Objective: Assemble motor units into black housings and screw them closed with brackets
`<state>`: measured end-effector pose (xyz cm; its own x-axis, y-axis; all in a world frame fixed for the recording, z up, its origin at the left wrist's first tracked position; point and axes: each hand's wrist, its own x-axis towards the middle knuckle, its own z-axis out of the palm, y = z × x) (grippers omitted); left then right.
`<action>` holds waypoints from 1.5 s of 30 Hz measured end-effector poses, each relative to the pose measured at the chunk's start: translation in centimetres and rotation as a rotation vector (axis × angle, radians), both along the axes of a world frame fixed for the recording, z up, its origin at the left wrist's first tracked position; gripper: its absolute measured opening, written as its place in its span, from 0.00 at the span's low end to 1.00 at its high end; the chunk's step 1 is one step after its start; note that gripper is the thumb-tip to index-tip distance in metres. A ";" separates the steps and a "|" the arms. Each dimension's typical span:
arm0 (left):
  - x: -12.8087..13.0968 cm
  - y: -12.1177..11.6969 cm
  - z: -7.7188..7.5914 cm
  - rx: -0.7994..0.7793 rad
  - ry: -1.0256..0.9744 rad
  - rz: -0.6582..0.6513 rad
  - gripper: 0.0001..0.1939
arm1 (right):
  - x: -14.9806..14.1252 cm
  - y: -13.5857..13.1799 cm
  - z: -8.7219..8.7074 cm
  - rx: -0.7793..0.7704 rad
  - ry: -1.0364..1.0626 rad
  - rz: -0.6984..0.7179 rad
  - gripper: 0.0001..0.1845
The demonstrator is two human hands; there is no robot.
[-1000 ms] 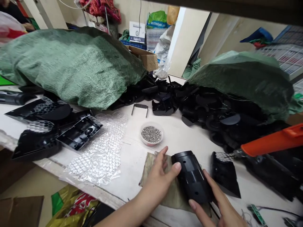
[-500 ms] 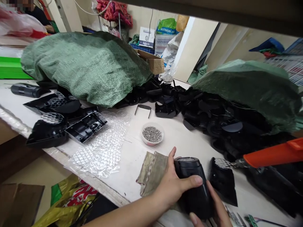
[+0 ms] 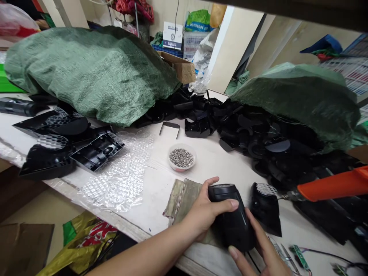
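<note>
Both my hands hold a glossy black plastic housing [image 3: 233, 218] on the white workbench [image 3: 161, 191]. My left hand [image 3: 205, 212] wraps its near side, with the thumb across the front. My right hand [image 3: 258, 247] cups its lower right side. Under my left hand lies a folded, worn cloth pad [image 3: 181, 201]. To the right of the housing, almost touching my right fingers, sits a black shell piece with a mesh patch [image 3: 264, 207]. An orange-handled electric screwdriver [image 3: 333, 188] lies further right, its metal bit pointing towards that shell.
A bowl of small screws [image 3: 181, 158] and bubble wrap [image 3: 115, 176] lie on the bench. Heaps of black plastic parts [image 3: 270, 145] sit against green woven sacks [image 3: 86, 73]. Small circuit boards [image 3: 300, 257] and thin metal tools [image 3: 287, 255] lie at the near right edge.
The housing has turned from lying aslant to pointing more towards me, with its rounded end now away from me. My left hand has shifted onto its near side. The view has swung slightly.
</note>
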<state>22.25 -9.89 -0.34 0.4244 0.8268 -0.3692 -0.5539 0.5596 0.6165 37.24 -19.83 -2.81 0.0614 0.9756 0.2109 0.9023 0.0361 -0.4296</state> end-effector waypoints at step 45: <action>0.9 -1.6 0.6 -0.064 0.271 0.130 0.21 | -2.9 -0.3 1.1 0.247 0.077 -0.203 0.12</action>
<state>23.20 -11.48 0.30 0.1958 0.8392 -0.5073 -0.4436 0.5371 0.7175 34.38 -20.10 -1.75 0.2741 0.8620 0.4265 0.8668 -0.0294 -0.4978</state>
